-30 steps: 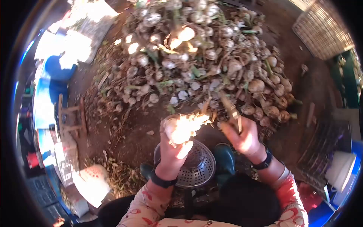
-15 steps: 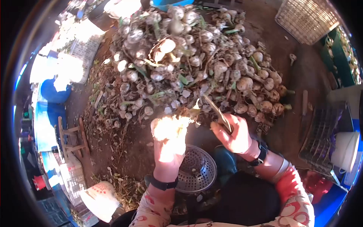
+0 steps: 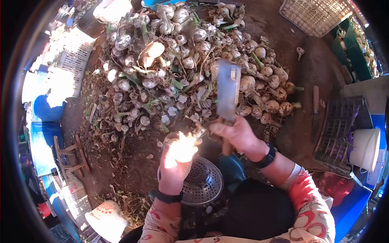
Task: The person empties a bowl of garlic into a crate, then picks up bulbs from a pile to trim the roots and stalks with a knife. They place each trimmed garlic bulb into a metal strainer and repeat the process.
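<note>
My right hand (image 3: pixel 239 135) is closed round the handle of a broad-bladed cleaver (image 3: pixel 228 91), its blade pointing up and away from me over the pile. Strong sunlight washes out my left hand (image 3: pixel 175 162), which is closed round a garlic bulb with a ragged, dry end (image 3: pixel 197 130) sticking out toward my right thumb. The bulb itself is lost in the glare. Below my hands stands a perforated metal colander (image 3: pixel 216 184). Beyond them spreads a large heap of garlic bulbs (image 3: pixel 186 62), soil and stalks still on many.
A small wooden stool (image 3: pixel 72 156) and a white bucket (image 3: pixel 106 218) are on the left. A pale plastic basket (image 3: pixel 316 16) lies at the far right, near green crates (image 3: pixel 351 50) of garlic. A dark crate (image 3: pixel 338 133) and another white bucket (image 3: pixel 364 150) stand at right.
The cleaver has turned from edge-on to showing its flat side and points more upright. My right hand has come left, closer to my left hand. The whole view has shifted slightly.
</note>
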The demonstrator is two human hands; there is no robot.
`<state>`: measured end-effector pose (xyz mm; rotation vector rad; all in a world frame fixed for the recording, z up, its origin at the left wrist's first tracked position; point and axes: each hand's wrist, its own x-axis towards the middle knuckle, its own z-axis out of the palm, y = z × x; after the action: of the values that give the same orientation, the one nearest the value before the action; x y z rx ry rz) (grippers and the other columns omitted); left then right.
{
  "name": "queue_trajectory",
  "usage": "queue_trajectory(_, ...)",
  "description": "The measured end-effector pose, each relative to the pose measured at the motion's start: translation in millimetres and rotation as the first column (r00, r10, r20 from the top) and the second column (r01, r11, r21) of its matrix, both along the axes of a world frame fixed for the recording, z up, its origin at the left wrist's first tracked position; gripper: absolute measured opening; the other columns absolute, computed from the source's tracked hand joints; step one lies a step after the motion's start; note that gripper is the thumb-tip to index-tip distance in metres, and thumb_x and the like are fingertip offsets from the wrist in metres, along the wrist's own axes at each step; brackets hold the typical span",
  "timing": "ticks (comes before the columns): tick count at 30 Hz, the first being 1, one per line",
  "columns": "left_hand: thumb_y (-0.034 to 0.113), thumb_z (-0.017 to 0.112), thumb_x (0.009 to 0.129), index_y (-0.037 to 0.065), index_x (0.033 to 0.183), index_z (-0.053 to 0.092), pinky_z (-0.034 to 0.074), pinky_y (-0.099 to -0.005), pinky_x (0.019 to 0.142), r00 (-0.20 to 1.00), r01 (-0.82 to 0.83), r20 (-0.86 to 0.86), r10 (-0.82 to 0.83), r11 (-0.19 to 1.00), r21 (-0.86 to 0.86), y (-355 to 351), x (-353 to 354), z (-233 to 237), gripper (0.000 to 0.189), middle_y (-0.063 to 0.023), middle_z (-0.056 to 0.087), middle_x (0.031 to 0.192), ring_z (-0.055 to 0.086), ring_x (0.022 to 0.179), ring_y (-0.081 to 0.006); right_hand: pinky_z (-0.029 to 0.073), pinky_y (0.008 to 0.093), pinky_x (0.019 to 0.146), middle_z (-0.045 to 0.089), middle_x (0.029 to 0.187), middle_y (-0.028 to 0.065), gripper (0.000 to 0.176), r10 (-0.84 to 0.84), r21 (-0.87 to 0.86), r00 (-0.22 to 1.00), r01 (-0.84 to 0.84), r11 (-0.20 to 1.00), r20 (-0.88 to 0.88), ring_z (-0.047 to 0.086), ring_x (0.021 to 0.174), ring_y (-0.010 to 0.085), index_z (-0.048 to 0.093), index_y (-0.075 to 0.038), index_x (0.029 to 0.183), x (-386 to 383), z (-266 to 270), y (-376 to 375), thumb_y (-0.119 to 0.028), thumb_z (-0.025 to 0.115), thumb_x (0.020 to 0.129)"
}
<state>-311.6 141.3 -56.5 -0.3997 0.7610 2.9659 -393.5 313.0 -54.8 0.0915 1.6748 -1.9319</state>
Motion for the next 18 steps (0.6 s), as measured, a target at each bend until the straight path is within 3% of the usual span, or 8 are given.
queue_trajectory(3,0.026,0.058,0.076,0.001,0.112,0.040,0.049,-0.0326,0.071,0.984,0.168,0.026,-0.174,0.885,-0.434,8.1,3.2,2.1,0.047,-0.0118,0.053,0.096,0.057,0.085,-0.0266,0.037,0.0192,0.048,0.048,0.060,-0.0041,0.018,0.004,-0.152,0.995,0.011,0.988,0.096,0.045,0.056,0.0027,0.048,-0.005,0.072,6.7,0.5,-7.6,-0.010,0.066,0.071)
queue_trajectory(5,0.019,0.059,0.074,-0.001,0.109,0.042,0.047,-0.0289,0.070,0.986,0.149,0.134,-0.101,0.894,-0.424,10.2,9.0,-3.6,0.043,-0.0108,0.053,0.094,0.057,0.083,-0.0226,0.036,0.0204,0.047,0.046,0.058,-0.0055,0.019,0.078,-0.028,0.989,-0.082,0.996,-0.129,0.045,0.057,0.0024,0.047,-0.007,0.068,9.2,5.1,-2.9,-0.009,0.066,0.070)
queue_trajectory(7,0.014,0.060,0.072,-0.002,0.107,0.043,0.046,-0.0276,0.068,0.873,0.463,0.389,-0.294,0.747,-0.476,6.1,5.8,-2.6,0.042,-0.0094,0.053,0.094,0.056,0.080,-0.0196,0.039,0.0253,0.048,0.050,0.058,-0.0010,0.017,0.195,0.052,0.959,-0.188,0.981,-0.204,0.049,0.054,0.0073,0.051,-0.005,0.069,11.3,8.6,-1.4,-0.013,0.065,0.070)
queue_trajectory(9,0.012,0.062,0.071,-0.002,0.099,0.047,0.045,-0.0285,0.065,0.847,0.531,0.410,-0.338,0.556,-0.640,4.8,-1.3,-4.2,0.034,-0.0113,0.055,0.090,0.056,0.077,-0.0210,0.042,0.0302,0.051,0.056,0.062,0.0085,0.019,0.109,0.314,0.935,0.002,0.949,-0.338,0.055,0.055,0.0169,0.055,-0.003,0.073,16.2,2.3,-2.8,-0.020,0.064,0.070)
queue_trajectory(11,0.010,0.062,0.070,-0.003,0.088,0.051,0.043,-0.0287,0.061,0.965,-0.248,-0.240,-0.107,-0.073,-0.966,7.4,-6.6,-9.1,0.025,-0.0128,0.055,0.083,0.054,0.071,-0.0235,0.045,0.0373,0.054,0.057,0.068,0.0167,0.023,0.295,0.662,0.799,0.165,0.731,-0.525,0.056,0.063,0.0330,0.057,-0.004,0.075,15.0,-2.3,9.3,-0.024,0.065,0.067)
queue_trajectory(13,0.004,0.059,0.066,-0.001,0.079,0.053,0.043,-0.0328,0.058,0.982,-0.149,-0.109,-0.153,-0.286,-0.946,2.4,-12.8,4.4,0.016,-0.0132,0.053,0.076,0.051,0.065,-0.0284,0.045,0.0394,0.055,0.056,0.069,0.0166,0.019,0.414,0.624,0.743,0.006,0.781,-0.526,0.055,0.062,0.0345,0.057,-0.005,0.075,19.2,6.8,16.1,-0.020,0.064,0.066)
queue_trajectory(15,0.004,0.060,0.066,0.001,0.080,0.054,0.043,-0.0345,0.058,0.959,-0.266,-0.220,-0.180,-0.289,-0.920,9.9,-15.5,21.1,0.016,-0.0132,0.054,0.076,0.052,0.066,-0.0287,0.041,0.0368,0.050,0.050,0.058,0.0178,0.019,0.285,0.431,0.689,0.044,0.901,-0.666,0.051,0.055,0.0358,0.053,0.000,0.069,23.6,2.8,13.9,-0.018,0.060,0.069)
queue_trajectory(18,0.003,0.062,0.062,0.002,0.084,0.055,0.044,-0.0322,0.056,0.953,-0.303,-0.244,-0.182,-0.483,-0.822,1.4,-16.8,26.0,0.023,-0.0111,0.054,0.074,0.053,0.066,-0.0260,0.043,0.0382,0.053,0.053,0.059,0.0211,0.027,0.370,0.663,0.868,-0.067,0.746,-0.330,0.053,0.058,0.0363,0.057,0.002,0.070,20.8,-38.1,21.7,-0.024,0.057,0.073)
